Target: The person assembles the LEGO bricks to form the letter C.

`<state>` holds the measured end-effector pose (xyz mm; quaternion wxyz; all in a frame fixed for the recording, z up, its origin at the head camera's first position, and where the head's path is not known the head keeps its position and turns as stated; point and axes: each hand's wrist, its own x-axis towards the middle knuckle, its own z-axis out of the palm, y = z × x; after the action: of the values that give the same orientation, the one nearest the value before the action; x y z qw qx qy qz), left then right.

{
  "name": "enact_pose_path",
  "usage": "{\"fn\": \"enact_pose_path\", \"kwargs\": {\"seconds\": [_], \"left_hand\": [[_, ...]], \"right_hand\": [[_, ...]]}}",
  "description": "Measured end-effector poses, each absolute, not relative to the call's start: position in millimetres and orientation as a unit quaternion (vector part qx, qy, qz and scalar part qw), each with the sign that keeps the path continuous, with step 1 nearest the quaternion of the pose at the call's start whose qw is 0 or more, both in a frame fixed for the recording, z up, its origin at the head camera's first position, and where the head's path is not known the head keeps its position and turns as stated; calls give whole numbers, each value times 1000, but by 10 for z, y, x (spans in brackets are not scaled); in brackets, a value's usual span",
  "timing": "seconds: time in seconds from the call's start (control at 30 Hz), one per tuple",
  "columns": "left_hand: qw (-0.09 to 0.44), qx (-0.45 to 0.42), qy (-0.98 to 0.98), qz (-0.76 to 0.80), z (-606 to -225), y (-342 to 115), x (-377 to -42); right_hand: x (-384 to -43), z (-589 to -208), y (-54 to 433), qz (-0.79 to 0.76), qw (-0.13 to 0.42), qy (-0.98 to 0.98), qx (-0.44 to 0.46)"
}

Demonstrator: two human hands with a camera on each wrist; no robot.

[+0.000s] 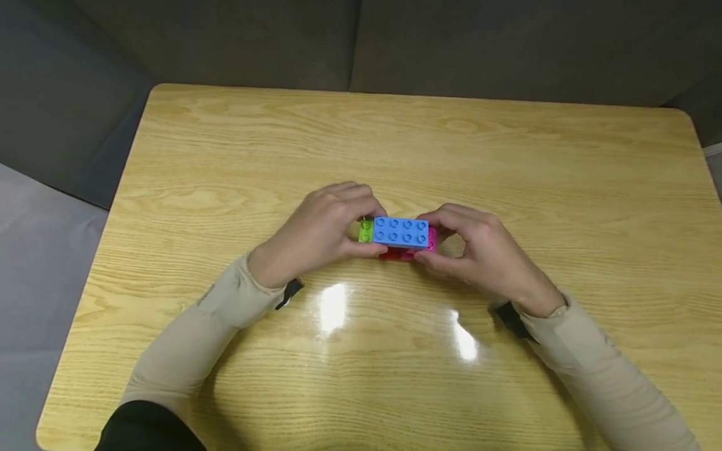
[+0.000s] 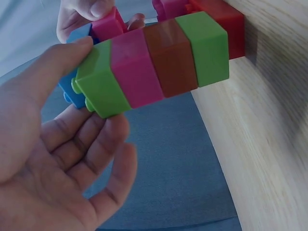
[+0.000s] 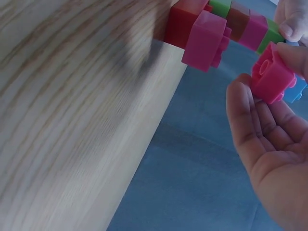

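A blue brick [image 1: 401, 232] with studs lies level across the top of a toy-brick build, its studs facing up. Beneath its left end stands a column: top green brick [image 2: 103, 77], pink brick [image 2: 135, 70], brown brick [image 2: 172, 57] and lower green brick [image 2: 208, 50]. My left hand [image 1: 324, 228] pinches the top green brick by the blue brick's left end. My right hand [image 1: 479, 244] pinches a pink brick [image 3: 272, 77] attached under the blue brick's right end. Below that one, across a gap, a lower pink brick [image 3: 204, 41] sits on the red base brick [image 3: 183, 24].
The build stands on a wood-grain table [image 1: 225, 156] with rounded corners. Grey partition panels [image 1: 254, 44] rise behind its far edge. Dark straps [image 1: 513, 321] show at both wrists, and two bright reflections lie on the near tabletop.
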<state>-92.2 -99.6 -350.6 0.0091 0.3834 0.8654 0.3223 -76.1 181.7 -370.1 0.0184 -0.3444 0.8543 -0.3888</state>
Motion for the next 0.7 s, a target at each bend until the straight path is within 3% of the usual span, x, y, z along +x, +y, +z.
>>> {"fn": "enact_pose_path", "kwargs": {"seconds": [0.7], "left_hand": [[5, 391, 876, 281, -3455, -976, -916]], "right_hand": [[-671, -3848, 1785, -465, -1, 834, -298]]}}
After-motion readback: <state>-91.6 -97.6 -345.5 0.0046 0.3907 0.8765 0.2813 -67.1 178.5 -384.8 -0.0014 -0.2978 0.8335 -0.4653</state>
